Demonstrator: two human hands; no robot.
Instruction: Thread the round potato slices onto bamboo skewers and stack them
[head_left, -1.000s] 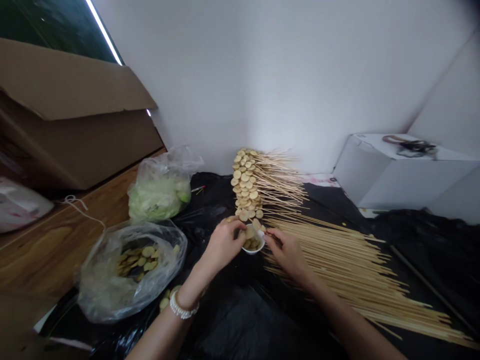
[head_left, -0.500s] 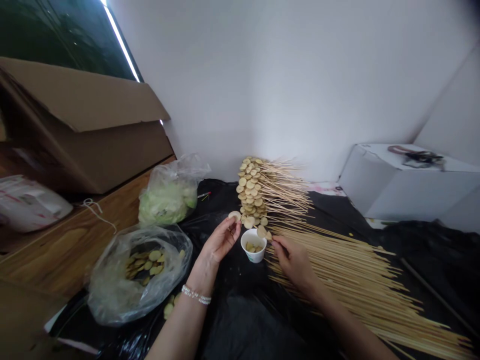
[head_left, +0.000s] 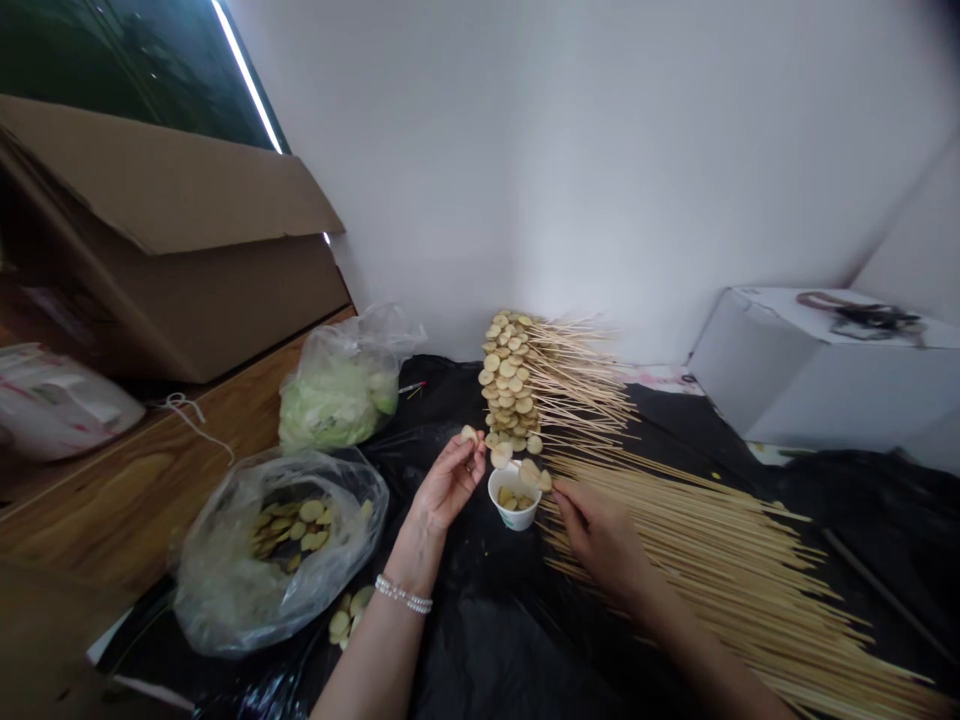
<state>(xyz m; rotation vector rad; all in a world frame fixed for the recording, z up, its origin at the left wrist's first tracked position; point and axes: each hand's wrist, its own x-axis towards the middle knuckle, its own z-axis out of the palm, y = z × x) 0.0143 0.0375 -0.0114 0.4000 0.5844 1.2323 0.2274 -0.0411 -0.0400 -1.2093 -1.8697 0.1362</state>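
My left hand (head_left: 451,478) pinches a pale round slice (head_left: 469,434), probably potato, between thumb and fingertips. A skewer with several slices (head_left: 534,474) threaded on it is gripped by my right hand (head_left: 600,520), the slices lying above the rim of the cup. Most of that skewer is hidden by the fingers. Below, between the two hands, stands a white paper cup (head_left: 516,517) with slices in it. Just beyond the cup rises a stack of loaded skewers (head_left: 510,385), slices at the left and bare sticks pointing right.
Bare skewers (head_left: 697,540) are spread on black plastic (head_left: 480,640) at right. On the left sit an open clear bag (head_left: 225,590) of slices, loose slices (head_left: 341,625) and a bag of cut greens (head_left: 337,400). Cardboard box (head_left: 225,310) and white box (head_left: 810,380) flank the wall.
Both hands and the cup appear slightly further right, as the whole view has shifted. The slice in my left hand has turned and now shows less of its face.
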